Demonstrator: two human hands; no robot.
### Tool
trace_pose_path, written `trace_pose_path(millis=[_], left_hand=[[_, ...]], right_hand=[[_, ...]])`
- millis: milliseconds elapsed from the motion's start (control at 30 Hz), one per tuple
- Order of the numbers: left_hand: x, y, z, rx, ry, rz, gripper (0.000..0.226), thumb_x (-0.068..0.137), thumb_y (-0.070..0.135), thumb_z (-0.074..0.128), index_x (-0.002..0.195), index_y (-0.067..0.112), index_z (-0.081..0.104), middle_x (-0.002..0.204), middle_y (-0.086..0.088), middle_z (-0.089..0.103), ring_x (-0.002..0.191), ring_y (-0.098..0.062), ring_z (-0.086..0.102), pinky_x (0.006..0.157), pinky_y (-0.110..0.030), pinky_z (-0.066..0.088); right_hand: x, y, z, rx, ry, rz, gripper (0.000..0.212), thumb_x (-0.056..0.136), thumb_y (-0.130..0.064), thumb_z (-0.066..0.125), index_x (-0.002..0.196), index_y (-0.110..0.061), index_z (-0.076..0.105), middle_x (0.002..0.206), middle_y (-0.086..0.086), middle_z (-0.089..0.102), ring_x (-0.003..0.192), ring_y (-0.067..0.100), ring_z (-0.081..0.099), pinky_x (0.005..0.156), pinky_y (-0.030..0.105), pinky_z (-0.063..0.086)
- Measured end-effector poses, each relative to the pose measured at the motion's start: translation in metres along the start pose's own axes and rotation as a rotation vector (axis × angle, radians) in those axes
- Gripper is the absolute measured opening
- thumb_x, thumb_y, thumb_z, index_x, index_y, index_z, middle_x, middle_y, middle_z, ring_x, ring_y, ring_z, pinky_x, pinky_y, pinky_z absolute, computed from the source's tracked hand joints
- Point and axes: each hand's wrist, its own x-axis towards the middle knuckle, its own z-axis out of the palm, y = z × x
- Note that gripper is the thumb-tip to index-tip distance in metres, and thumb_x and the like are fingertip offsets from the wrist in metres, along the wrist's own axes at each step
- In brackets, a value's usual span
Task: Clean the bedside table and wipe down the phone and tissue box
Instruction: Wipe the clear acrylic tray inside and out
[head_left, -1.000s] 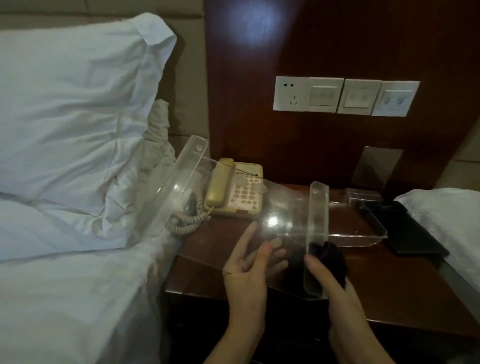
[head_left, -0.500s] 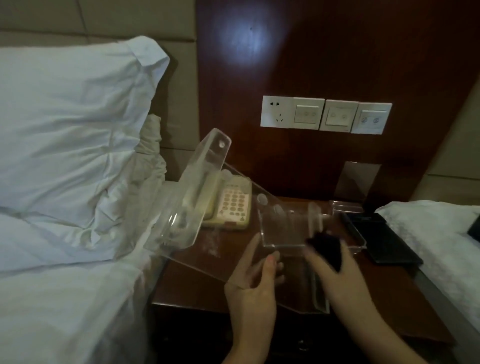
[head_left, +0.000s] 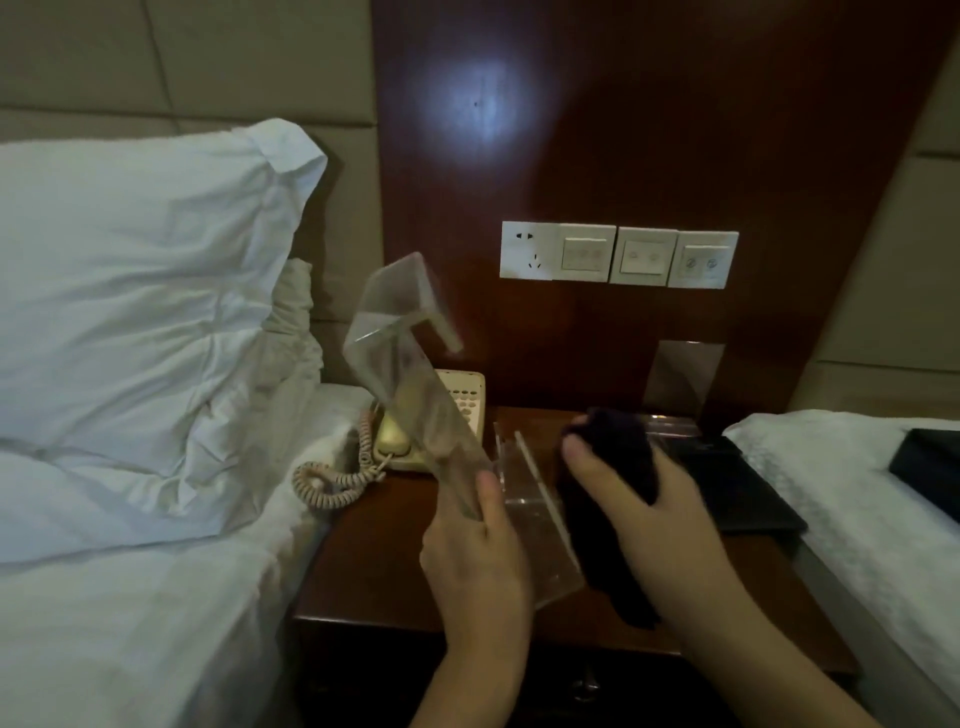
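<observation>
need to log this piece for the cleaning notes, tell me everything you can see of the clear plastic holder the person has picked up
The clear plastic holder looks like bent acrylic: a long flat panel with a folded lip at its top end, transparent and slightly smudged or blurred. It is lifted off the bedside table and tilted steeply, lip uppermost, in front of the cream phone, which shows through it. The left hand grips its lower end, thumb on the near face. The right hand holds a dark cloth beside it, apparently not touching.
</observation>
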Motion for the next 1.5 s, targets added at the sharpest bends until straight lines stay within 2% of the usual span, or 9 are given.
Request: trace_pose_path(millis=[200,367,500,733,933,1100,1267,1400,1500], left_hand=[[-0.003,0.030,0.017,-0.022,-0.081,0.112,0.045,0.106,0.019,0.047,0.144,0.042,0.041,0.110,0.029,0.060,0.092,0.022,0.056,0.080,0.002,0.041],[-0.006,0.028,0.038,0.092,-0.133,0.145,0.052,0.101,0.009,0.050,0.149,0.027,0.047,0.137,0.004,0.063,0.124,-0.014,0.062,0.101,-0.027,0.051],[-0.014,0.037,0.046,0.145,-0.236,0.202,0.057,0.104,0.015,0.052,0.155,0.034,0.035,0.158,0.009,0.043,0.148,-0.005,0.034,0.121,-0.032,0.034],[-0.013,0.020,0.040,0.270,-0.459,0.242,0.101,0.074,0.096,0.033,0.158,0.041,0.025,0.163,0.024,0.020,0.151,0.002,0.012,0.125,-0.038,0.022],[-0.017,0.023,0.025,0.274,-0.222,-0.046,0.116,0.065,0.098,0.042,0.159,0.036,0.017,0.166,0.006,0.013,0.153,-0.018,0.014,0.124,-0.044,0.023],[-0.011,0.035,0.022,-0.328,-0.245,-0.637,0.112,0.052,0.059,0.087,0.146,0.011,0.048,0.132,-0.008,0.064,0.117,-0.024,0.063,0.084,-0.032,0.049],[-0.008,0.013,0.012,-0.411,-0.291,-0.686,0.086,0.048,0.046,0.090,0.124,0.012,0.065,0.097,-0.006,0.079,0.083,-0.018,0.076,0.066,-0.029,0.054],[-0.005,-0.002,0.000,-0.487,-0.280,-0.679,0.083,0.053,0.035,0.089,0.127,0.014,0.060,0.098,-0.011,0.078,0.082,-0.026,0.075,0.069,-0.036,0.054],[0.001,-0.009,-0.010,-0.525,-0.279,-0.693,0.071,0.064,0.040,0.080,0.124,0.004,0.065,0.091,-0.010,0.071,0.065,-0.018,0.066,0.047,-0.027,0.048]], right_hand=[[0.008,-0.023,0.013,0.066,-0.052,-0.073,0.031,0.065,-0.054,0.068,0.091,-0.038,0.067,0.080,-0.025,0.072,0.076,-0.009,0.066,0.059,0.006,0.048],[0.022,-0.032,-0.005,0.010,0.063,-0.074,0.019,0.077,-0.042,0.077,0.088,-0.029,0.070,0.075,-0.012,0.072,0.073,0.003,0.069,0.057,0.013,0.049],[0.028,-0.029,-0.028,-0.178,0.179,-0.139,0.006,0.087,-0.028,0.072,0.088,-0.030,0.066,0.080,-0.003,0.069,0.077,0.015,0.069,0.067,0.034,0.059],[0.025,-0.018,-0.054,-0.040,0.439,-0.085,0.016,0.089,-0.019,0.070,0.075,-0.026,0.064,0.075,0.004,0.066,0.076,0.024,0.066,0.074,0.045,0.056],[0.022,-0.004,-0.062,0.299,0.558,0.063,0.008,0.088,-0.020,0.073,0.095,-0.021,0.069,0.090,0.007,0.068,0.088,0.028,0.066,0.076,0.042,0.055],[0.011,0.002,-0.068,0.529,0.520,0.115,0.011,0.088,-0.012,0.071,0.097,-0.019,0.070,0.083,0.004,0.067,0.063,0.015,0.069,0.060,0.034,0.053],[0.004,0.024,-0.080,0.434,0.427,0.167,0.013,0.087,-0.016,0.072,0.100,-0.018,0.071,0.089,0.010,0.072,0.068,0.020,0.071,0.057,0.033,0.054],[-0.005,0.051,-0.081,0.331,0.357,0.222,0.014,0.081,-0.025,0.078,0.095,-0.028,0.077,0.104,0.008,0.074,0.098,0.032,0.069,0.094,0.054,0.053],[-0.011,0.068,-0.085,0.235,0.242,0.263,0.026,0.073,-0.030,0.082,0.098,-0.028,0.076,0.104,0.002,0.075,0.099,0.025,0.069,0.089,0.045,0.055]])
